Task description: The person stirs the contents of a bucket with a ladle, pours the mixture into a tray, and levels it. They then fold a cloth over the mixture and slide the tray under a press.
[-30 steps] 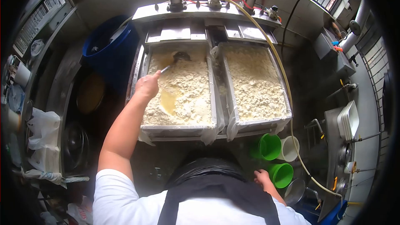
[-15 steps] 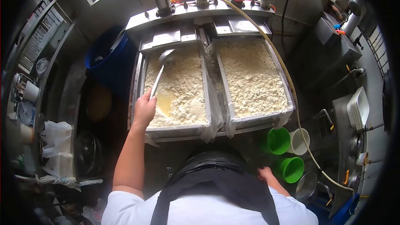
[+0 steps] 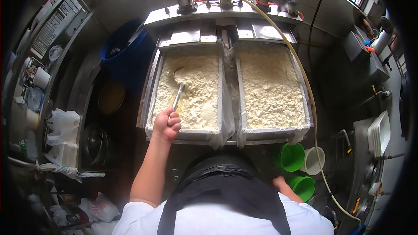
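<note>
My left hand (image 3: 167,124) is closed around the handle of a metal ladle (image 3: 177,97). The ladle's bowl lies in the white, crumbly curd (image 3: 204,78) of the left box, heaped or covered with curd. A little yellowish liquid shows near the handle. This rectangular left box (image 3: 187,135) is lined with cloth (image 3: 226,104). Low at my right side is my right hand (image 3: 278,182), beside a green bucket (image 3: 303,188); its fingers are mostly hidden.
A second box of curd (image 3: 272,91) stands to the right. Behind both is a metal press (image 3: 217,15) with cylinders and a yellow hose (image 3: 305,74). A blue barrel (image 3: 126,56) stands at left. Another green bucket (image 3: 291,157) and a white bucket (image 3: 313,161) sit front right.
The ladle's bowl has come nearer to me and down into the curd. My left hand has turned and moved lower. The whole view has shifted slightly.
</note>
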Demonstrator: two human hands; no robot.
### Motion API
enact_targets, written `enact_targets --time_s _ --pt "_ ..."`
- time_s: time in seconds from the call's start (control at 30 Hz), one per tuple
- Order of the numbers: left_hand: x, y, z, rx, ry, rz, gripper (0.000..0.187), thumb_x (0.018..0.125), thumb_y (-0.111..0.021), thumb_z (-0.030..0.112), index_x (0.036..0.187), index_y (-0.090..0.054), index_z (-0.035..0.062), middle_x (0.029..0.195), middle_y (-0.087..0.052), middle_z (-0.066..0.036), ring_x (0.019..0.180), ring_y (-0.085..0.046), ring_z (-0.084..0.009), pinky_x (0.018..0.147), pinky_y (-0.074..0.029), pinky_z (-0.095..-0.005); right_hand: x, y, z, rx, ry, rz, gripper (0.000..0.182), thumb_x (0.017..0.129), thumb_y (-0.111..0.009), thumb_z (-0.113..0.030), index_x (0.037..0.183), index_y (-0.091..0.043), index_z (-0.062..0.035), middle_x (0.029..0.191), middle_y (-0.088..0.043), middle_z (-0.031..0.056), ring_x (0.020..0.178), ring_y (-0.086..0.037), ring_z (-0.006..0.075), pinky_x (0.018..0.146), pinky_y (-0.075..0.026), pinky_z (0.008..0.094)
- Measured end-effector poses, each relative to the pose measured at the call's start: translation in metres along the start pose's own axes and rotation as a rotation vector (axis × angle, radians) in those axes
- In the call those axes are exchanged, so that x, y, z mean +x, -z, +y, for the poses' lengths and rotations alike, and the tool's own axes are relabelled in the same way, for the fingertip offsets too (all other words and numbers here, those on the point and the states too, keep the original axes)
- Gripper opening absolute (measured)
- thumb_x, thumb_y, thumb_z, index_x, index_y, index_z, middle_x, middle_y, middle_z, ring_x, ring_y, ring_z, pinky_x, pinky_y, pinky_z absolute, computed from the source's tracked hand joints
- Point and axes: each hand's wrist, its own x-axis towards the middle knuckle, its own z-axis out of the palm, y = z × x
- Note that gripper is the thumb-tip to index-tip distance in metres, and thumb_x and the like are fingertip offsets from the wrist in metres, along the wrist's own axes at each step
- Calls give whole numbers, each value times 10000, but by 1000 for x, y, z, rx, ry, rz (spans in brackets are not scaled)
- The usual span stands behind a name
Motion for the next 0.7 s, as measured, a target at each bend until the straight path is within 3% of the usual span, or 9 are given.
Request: enact_targets --time_s 0.07,0.2,0.37,0.47,0.53,0.57,0.6,0.67,0.7 --pt "14 -16 2 -115 -5 -93 226 1120 -448 278 934 -443 151 694 -470 45 461 -381 -51 391 -250 -241 37 -5 23 -82 41 -43 262 896 -677 -80 1098 -717 81 788 -724 221 633 -725 341 529 -564 452" --pt "48 -39 12 -147 -7 -217 266 1129 -422 285 910 -444 135 694 -469 51 468 -385 -49 402 -251 -242 52 -3 22 262 -117 1 277 863 -637 -8 1110 -712 94 892 -736 243 679 -739 344 538 -586 449" --pt "67 -75 11 -8 -95 -82 189 1100 -488 242 945 -494 133 682 -466 67 466 -389 -37 399 -244 -232 21 8 9 327 -35 68 354 935 -670 -120 1257 -681 27 923 -736 220 660 -713 319 539 -572 440" --pt "76 -83 9 409 -255 -48 150 1067 -537 234 956 -525 134 670 -450 60 463 -374 -51 398 -253 -258 14 1 15 325 -14 67 374 965 -680 -199 1264 -674 25 922 -737 216 635 -698 310 537 -561 429" --pt "105 -77 8 1022 -532 -4 157 1022 -592 231 1095 -618 94 692 -513 40 486 -419 -81 422 -318 -278 7 -2 19 243 -60 19 396 980 -675 -227 1282 -656 29 892 -724 192 622 -688 294 524 -550 417" --pt "107 -85 9 1404 -890 99 339 991 -609 196 1296 -631 50 746 -647 -60 576 -597 -202 526 -484 -364 5 -5 21 247 -62 21 396 980 -675 -227 1282 -656 29 892 -724 192 622 -688 294 524 -550 417" --pt "103 -85 11 1404 -893 94 339 991 -609 196 1296 -631 50 746 -647 -60 576 -597 -202 526 -484 -364 2 -8 23 281 -69 18 397 988 -671 -238 1282 -650 28 858 -710 174 610 -678 282 520 -549 412" --pt "77 -92 14 2063 -885 360 420 976 -581 181 1368 -574 33 997 -732 -273 988 -726 -420 866 -554 -520 0 -8 25 321 -72 21 398 996 -667 -250 1282 -644 27 825 -697 156 597 -669 270 516 -549 407" --pt "74 -87 15 2162 -956 397 462 979 -543 123 1433 -567 43 921 -709 -235 890 -710 -425 818 -567 -530 2 -9 26 348 -80 10 392 1001 -662 -254 1277 -641 24 805 -684 144 587 -661 259 514 -549 402"
